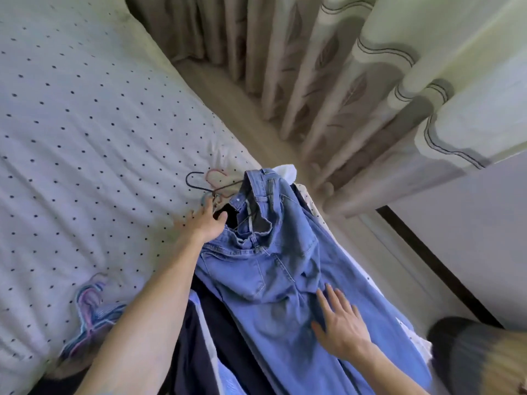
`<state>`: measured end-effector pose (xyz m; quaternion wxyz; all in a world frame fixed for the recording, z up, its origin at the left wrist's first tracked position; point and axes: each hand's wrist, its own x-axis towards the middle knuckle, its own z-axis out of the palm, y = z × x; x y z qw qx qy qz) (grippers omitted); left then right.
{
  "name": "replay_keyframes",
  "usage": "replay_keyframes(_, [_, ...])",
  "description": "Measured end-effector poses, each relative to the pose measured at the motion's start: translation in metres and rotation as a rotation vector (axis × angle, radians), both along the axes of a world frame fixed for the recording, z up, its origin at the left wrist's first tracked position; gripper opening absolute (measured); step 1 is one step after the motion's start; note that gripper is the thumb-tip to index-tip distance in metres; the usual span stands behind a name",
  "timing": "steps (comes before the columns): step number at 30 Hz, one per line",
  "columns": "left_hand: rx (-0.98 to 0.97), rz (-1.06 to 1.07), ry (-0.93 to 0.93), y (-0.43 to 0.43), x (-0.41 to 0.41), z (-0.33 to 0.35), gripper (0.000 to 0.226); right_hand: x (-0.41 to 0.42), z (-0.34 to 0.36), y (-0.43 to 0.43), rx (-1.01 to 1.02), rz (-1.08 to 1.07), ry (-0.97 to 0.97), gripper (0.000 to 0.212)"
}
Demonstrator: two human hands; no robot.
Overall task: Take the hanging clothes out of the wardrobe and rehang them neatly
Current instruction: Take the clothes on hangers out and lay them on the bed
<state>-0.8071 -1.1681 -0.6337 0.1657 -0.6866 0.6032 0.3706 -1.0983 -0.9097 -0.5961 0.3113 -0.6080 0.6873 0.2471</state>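
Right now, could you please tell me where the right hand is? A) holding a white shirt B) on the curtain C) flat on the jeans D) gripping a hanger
C: the right hand lies with straight fingers on the jeans, while the left hand is up by the hangers.

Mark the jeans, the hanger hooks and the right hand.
jeans (271, 266): head view, seat panel below the waistband.
hanger hooks (212, 191): head view, where the wires meet.
right hand (342, 329): head view, back of the hand.
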Motion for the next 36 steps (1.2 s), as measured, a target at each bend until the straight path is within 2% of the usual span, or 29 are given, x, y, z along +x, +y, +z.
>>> replay_keyframes(2, [0.054,0.023,0.035,0.001,-0.004,-0.026,0.077,0.003,-0.011,0.001,-0.015,-0.003,0.008,0.082])
replay_keyframes(7, [0.024,-0.001,0.006,0.001,-0.007,-0.059,0.085,0.009,-0.025,0.004,0.012,-0.002,0.037,0.08])
replay_keyframes(13, [-0.077,0.031,-0.004,0.018,-0.011,-0.024,0.072,0.0,-0.009,0.004,0.041,-0.055,-0.041,0.078])
replay_keyframes(18, [-0.23,-0.017,0.043,0.092,-0.042,0.037,0.061,-0.011,0.028,0.013,-0.017,-0.175,-0.12,0.044])
replay_keyframes(20, [-0.236,-0.098,0.077,0.124,-0.056,0.054,0.062,-0.018,0.049,0.029,-0.047,-0.227,-0.122,0.034])
replay_keyframes(28, [0.028,-0.584,0.163,0.243,-0.146,0.128,0.046,-0.064,0.144,0.149,-0.296,-0.423,-0.138,0.043])
replay_keyframes(36, [-0.064,-1.037,0.196,0.362,-0.258,0.202,0.047,-0.094,0.214,0.331,-0.65,-0.853,-0.069,0.044])
